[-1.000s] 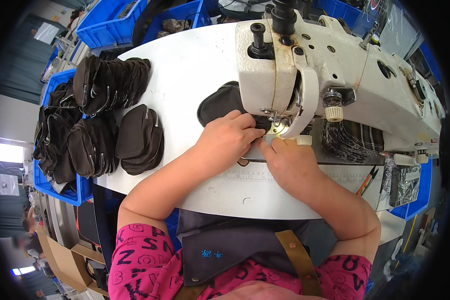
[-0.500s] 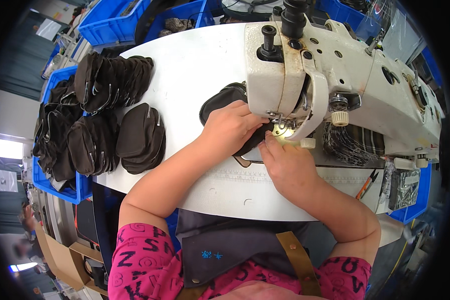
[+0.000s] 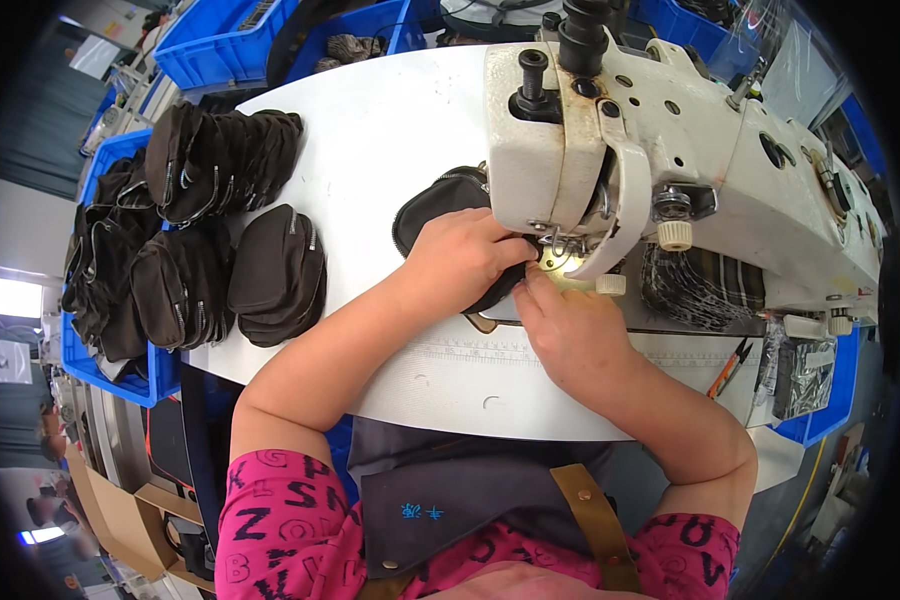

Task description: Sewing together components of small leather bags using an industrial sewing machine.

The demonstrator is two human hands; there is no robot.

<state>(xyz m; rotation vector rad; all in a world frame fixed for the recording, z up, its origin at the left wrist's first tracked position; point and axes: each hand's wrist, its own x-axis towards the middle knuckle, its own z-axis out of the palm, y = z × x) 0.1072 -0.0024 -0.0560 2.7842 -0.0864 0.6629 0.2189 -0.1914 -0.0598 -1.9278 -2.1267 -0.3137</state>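
Note:
A white industrial sewing machine [image 3: 530,170] stands at the right, with its lit needle plate [image 3: 562,262] under the presser area. A black zippered pouch [image 3: 430,205] lies on the bed beside the needle. My left hand [image 3: 465,260] rests over the pouch, fingers curled onto it close to the needle. My right hand [image 3: 575,325] is just right of it, thumb and fingers bunched on the pouch's edge at the plate. The exact fingertip grip is partly hidden.
Stacks of black pouches [image 3: 277,275] sit on the white tabletop [image 3: 360,140] and in a blue bin [image 3: 88,345] at left. Striped fabric pieces [image 3: 700,290], orange scissors or tools [image 3: 725,368] and wrapped packs [image 3: 805,375] lie right. Another person [image 3: 45,510] is at far left.
My hands and the pouch have shifted slightly at the needle. The pouch's dark body now reaches lower between my hands, and my right fingers sit a little further left.

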